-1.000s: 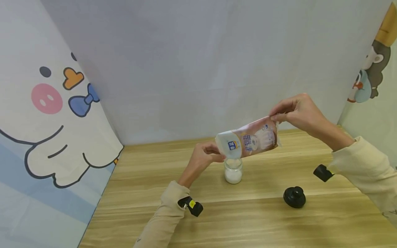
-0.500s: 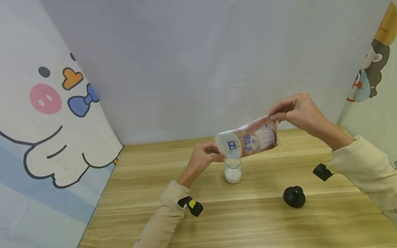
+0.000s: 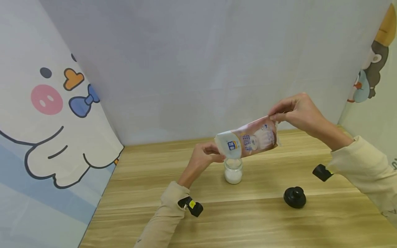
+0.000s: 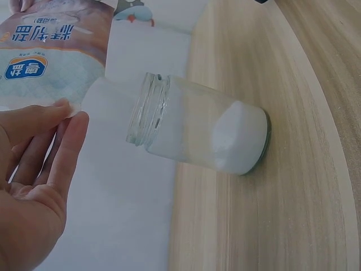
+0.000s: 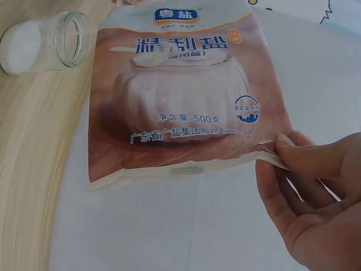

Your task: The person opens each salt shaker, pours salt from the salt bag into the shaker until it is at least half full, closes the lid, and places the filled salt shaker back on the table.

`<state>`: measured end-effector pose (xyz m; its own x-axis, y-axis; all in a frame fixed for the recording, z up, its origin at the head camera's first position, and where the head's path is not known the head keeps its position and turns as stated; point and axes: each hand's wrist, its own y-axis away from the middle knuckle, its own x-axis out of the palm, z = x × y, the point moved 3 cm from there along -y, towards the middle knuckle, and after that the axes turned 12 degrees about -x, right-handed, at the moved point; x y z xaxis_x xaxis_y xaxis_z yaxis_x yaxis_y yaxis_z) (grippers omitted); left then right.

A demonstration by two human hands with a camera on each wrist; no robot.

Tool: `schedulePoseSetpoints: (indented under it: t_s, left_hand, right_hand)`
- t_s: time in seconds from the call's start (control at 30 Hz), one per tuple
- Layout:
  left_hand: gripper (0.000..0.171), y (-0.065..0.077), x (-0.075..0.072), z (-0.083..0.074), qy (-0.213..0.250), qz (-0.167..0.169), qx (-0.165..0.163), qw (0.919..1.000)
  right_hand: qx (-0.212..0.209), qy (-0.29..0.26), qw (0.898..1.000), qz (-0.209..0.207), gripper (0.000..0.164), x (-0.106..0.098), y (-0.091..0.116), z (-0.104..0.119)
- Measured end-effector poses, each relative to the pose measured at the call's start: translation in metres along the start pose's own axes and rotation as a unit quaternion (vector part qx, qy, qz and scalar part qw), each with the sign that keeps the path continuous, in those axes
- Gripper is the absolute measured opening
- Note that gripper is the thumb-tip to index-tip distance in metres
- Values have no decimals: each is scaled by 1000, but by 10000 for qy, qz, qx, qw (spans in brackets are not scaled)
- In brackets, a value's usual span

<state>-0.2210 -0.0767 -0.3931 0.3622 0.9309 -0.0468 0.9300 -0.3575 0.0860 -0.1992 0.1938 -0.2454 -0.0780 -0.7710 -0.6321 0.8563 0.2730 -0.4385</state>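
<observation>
A printed bag of salt hangs tilted above the table, its left end low over the mouth of a glass jar. My left hand pinches a corner of the bag's pale end between thumb and fingers, as the left wrist view shows. At the raised end, my right hand pinches the other corner of the salt bag. The jar stands upright on the table, with a heap of white salt banked against one side. Whether grains are falling between bag and jar is hard to make out.
A round black lid with a knob lies on the wooden table, right of the jar and nearer me. Behind the table hangs a pale cloth wall. Cartoon-printed cloths flank both sides.
</observation>
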Motion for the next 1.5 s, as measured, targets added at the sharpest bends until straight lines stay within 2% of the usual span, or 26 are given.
schedulePoseSetpoints:
  t_s: [0.3,0.53,0.73,0.8,1.1,1.4,1.5]
  left_hand:
    - [20,1,0,-2,-3,122,-165,9998]
    - [18,17,4,-22,23,100,-84,9999]
    - [17,19,4,-24,3,96,-104,9999]
    - [18,19,4,-23,-11,88,-124,9999]
    - [19,1,-1,0,40,21,-54,10000]
    - [18,1,-1,1,-9,-46,71,10000]
    - [17,4,0,-4,-2,-5,30,10000]
  right_hand:
    - [-2,-17,10000,-27,8,1,0,-2]
    - [15,14,10000,-33,8,1,0,-2]
    - [14,-11,10000,-50,8,2,0,-1]
    - [6,-18,10000,-55,8,2,1,-1]
    - [-34,10,10000,-10,6,3,1,2]
    - [-45,9,10000,-26,6,3,1,2]
    - [-52,-9,10000,-41,6,3,1,2]
